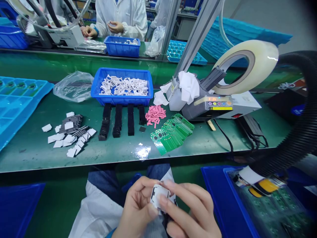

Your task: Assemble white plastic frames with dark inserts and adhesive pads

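Below the bench edge, over my lap, my left hand [136,208] and my right hand [188,211] both pinch a small white square frame with a black edge [156,196]. Its lower part is hidden by my fingers. On the green bench mat [74,155] in front of me lie stacks of black strips [118,120], loose white squares [66,135], pink pads [155,115] and a fanned pile of green circuit boards [172,132]. A blue crate [121,70] holds many white frames. None of these touch my hands.
A tape dispenser [208,105] with a wide roll [245,67] stands at the bench's right. A blue tray of circuit boards [237,198] sits low on my right, under a black corrugated hose [297,115]. A cyan tray [19,102] lies left. Across the bench, a person in white works.
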`<action>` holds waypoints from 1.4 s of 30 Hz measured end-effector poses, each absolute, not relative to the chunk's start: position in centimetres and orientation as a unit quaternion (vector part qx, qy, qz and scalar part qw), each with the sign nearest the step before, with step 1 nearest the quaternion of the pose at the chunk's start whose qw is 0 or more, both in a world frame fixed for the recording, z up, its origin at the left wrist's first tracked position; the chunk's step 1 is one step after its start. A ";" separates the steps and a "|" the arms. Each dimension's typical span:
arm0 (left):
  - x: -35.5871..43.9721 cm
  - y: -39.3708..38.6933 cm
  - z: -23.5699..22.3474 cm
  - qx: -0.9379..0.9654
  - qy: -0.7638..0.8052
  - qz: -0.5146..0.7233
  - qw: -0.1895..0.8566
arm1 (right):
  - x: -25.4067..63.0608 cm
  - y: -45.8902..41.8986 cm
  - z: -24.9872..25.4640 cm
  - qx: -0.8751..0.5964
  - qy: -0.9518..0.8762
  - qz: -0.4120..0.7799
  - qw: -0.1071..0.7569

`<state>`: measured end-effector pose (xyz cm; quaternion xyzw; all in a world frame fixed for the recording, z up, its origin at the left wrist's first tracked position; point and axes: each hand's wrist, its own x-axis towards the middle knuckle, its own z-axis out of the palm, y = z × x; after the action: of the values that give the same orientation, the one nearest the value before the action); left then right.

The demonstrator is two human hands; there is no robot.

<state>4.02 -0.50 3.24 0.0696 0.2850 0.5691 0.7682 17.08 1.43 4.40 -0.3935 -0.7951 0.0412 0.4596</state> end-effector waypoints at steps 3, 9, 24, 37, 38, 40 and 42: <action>4.3 -0.4 3.7 0.029 0.295 0.568 0.768 | 17.4 1.4 3.8 -0.401 -0.773 0.069 0.486; 4.4 -0.4 2.5 0.065 0.223 0.588 0.775 | 17.2 1.5 3.2 -0.415 -0.743 0.062 0.522; 4.0 -0.1 3.9 0.023 0.304 0.579 0.756 | 17.5 2.2 3.4 -0.391 -0.763 0.083 0.507; 2.7 0.0 3.6 -0.004 0.302 0.575 0.760 | 15.4 12.5 -0.4 -0.550 -0.727 0.113 0.395; 2.6 -0.1 3.5 0.000 0.292 0.572 0.766 | 15.2 13.6 -0.6 -0.563 -0.729 0.103 0.376; 2.4 -0.2 3.3 0.005 0.280 0.565 0.776 | 14.6 15.6 -0.8 -0.581 -0.737 0.085 0.336; 2.1 -0.3 3.2 0.004 0.289 0.564 0.774 | 14.2 17.1 -0.8 -0.587 -0.750 0.075 0.297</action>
<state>2.13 -0.26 3.18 0.0042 0.2888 0.5638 0.7738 14.18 17.10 -0.84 -0.5867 -0.7496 0.0750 0.2971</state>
